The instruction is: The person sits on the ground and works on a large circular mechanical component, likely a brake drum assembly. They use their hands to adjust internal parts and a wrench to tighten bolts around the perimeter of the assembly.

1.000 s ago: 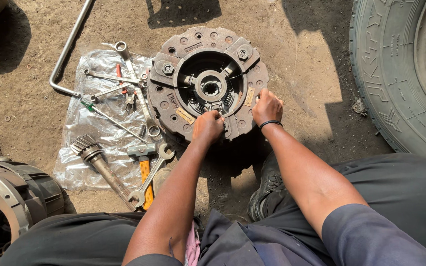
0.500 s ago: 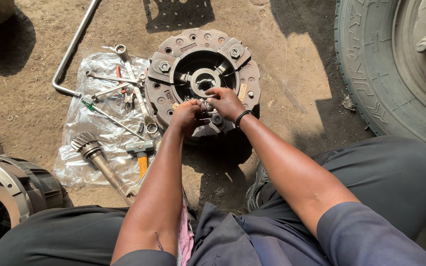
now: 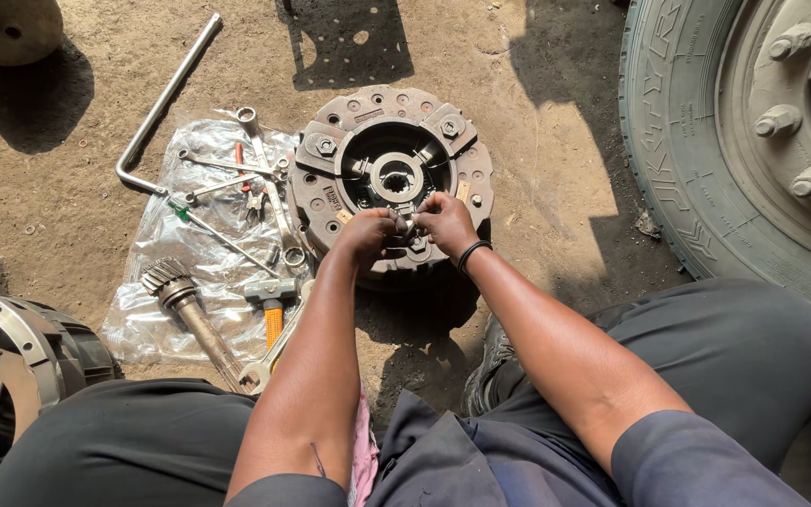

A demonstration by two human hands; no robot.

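Note:
A round rusty clutch pressure plate (image 3: 389,150) lies flat on the dirt in front of me, with a toothed hub (image 3: 396,176) at its centre. My left hand (image 3: 365,237) and my right hand (image 3: 445,222) meet over its near edge. Both pinch a small metal part (image 3: 406,220) of the plate between their fingertips. A black band circles my right wrist (image 3: 472,252).
A clear plastic sheet (image 3: 157,319) left of the plate holds several spanners (image 3: 268,192), a hammer (image 3: 271,302) and a geared shaft (image 3: 185,310). A bent steel bar (image 3: 165,100) lies beyond it. A large tyre (image 3: 696,169) stands at right, a metal housing (image 3: 11,352) at lower left.
My right hand has left the plate's right rim and joined my left hand at the near edge, both now closed on a small part. The view has shifted slightly.

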